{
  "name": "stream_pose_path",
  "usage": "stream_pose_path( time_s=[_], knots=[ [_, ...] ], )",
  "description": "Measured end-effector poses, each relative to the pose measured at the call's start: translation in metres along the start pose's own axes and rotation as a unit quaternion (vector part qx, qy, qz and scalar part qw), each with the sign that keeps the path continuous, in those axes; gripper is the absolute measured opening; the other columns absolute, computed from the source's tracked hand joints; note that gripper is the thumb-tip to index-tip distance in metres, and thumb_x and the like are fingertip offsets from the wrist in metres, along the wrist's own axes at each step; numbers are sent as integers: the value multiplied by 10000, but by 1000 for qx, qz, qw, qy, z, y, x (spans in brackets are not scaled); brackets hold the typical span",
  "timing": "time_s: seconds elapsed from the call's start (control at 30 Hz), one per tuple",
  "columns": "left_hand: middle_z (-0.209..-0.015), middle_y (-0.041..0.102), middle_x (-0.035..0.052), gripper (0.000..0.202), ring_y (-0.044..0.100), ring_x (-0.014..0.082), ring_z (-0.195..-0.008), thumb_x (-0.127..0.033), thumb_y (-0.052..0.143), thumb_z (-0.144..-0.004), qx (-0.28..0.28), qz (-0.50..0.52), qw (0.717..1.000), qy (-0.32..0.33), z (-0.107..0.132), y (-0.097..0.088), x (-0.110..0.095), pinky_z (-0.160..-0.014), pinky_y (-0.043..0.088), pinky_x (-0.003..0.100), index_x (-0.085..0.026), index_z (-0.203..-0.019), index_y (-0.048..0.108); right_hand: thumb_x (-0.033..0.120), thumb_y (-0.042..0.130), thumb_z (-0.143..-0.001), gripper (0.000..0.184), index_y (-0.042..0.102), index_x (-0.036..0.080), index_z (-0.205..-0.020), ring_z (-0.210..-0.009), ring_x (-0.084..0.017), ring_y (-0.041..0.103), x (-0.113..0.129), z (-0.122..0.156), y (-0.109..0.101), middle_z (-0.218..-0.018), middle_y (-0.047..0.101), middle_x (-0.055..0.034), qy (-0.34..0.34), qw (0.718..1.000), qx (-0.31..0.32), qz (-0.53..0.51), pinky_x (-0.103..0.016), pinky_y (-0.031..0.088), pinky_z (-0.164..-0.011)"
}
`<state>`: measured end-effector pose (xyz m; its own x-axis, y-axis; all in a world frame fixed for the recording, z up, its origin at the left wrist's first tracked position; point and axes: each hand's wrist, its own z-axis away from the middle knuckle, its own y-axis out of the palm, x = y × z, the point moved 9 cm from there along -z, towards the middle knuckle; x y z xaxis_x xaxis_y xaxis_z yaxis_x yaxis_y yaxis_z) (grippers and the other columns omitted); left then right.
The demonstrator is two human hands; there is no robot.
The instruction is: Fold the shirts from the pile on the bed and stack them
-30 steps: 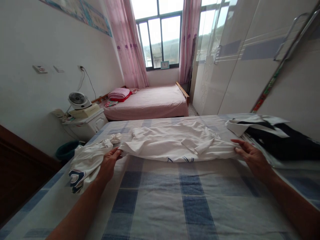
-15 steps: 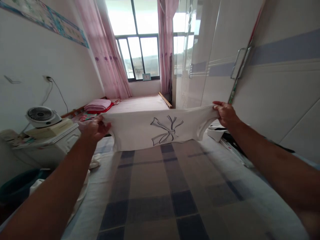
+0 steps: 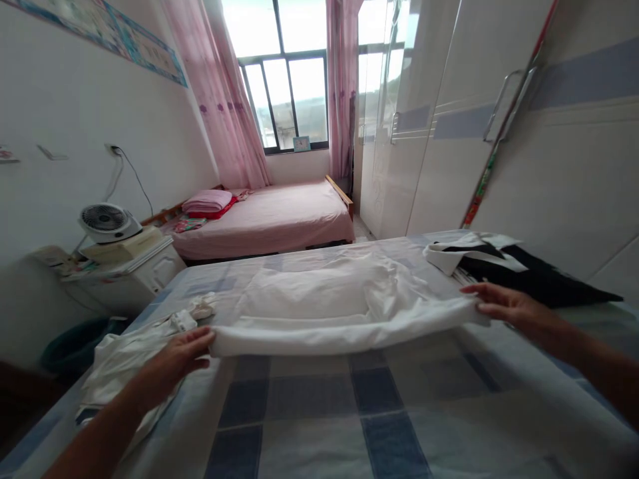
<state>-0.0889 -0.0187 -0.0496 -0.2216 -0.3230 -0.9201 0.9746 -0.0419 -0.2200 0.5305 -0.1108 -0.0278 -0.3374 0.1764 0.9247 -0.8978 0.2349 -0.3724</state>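
Note:
A white shirt (image 3: 319, 286) lies spread on the checked bedsheet (image 3: 309, 412), its near edge lifted and stretched between my hands. My left hand (image 3: 187, 352) pinches the left end of that edge between thumb and fingers. At the right end, my right hand (image 3: 504, 306) grips the cloth the same way. The raised edge sags into a soft roll, and the printed bow on the shirt is out of sight. Beside my left hand lies a crumpled pile of white clothes (image 3: 130, 359). Beyond my right hand is a stack of black and white clothing (image 3: 514, 266).
A second bed (image 3: 279, 213) with a pink sheet and folded pink bedding (image 3: 207, 201) stands under the window. On the left, a fan (image 3: 107, 223) rests on a box atop a white cabinet (image 3: 150, 269); a teal basin (image 3: 74, 346) is below. A glossy wardrobe (image 3: 439, 133) lines the right side.
Both hands have come down and nearer with the shirt, which was held up stretched with its bow print showing. Now its far part lies on the bed. The view has tilted slightly.

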Motion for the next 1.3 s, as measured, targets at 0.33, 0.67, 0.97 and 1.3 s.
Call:
stream_pose_path(
  time_s=[0.33,0.67,0.97,1.3],
  knots=[
    [-637,502,-37,736,337,66,-501,-512,709,-623,3,-81,991,111,29,22,-3,-445,254,178,-156,-1246,547,491,630,-689,495,606,268,-1131,-1028,-266,612,-14,24,23,-1075,667,-72,-33,993,-2,114,-325,476,-859],
    [-685,468,-35,648,229,36,-471,-517,680,-657,38,-116,992,30,52,15,24,-441,150,183,-208,-1220,590,549,596,-670,486,645,282,-1073,-866,-251,628,-44,53,5,-938,665,-73,0,977,-17,211,-335,484,-745],
    [-618,419,-44,527,310,74,-508,-485,656,-663,44,-135,990,25,54,6,37,-460,245,186,-197,-1105,660,561,565,-668,480,619,246,-1026,-804,-213,622,-41,64,0,-904,647,-48,14,985,-44,168,-285,480,-697],
    [-642,600,13,485,514,169,-592,-506,544,-704,47,-321,943,78,51,0,33,-551,383,249,-191,-1041,695,532,497,-735,445,664,240,-1026,-796,-229,641,-41,62,5,-953,695,-46,-12,940,-3,342,-327,475,-705]
  ],
)
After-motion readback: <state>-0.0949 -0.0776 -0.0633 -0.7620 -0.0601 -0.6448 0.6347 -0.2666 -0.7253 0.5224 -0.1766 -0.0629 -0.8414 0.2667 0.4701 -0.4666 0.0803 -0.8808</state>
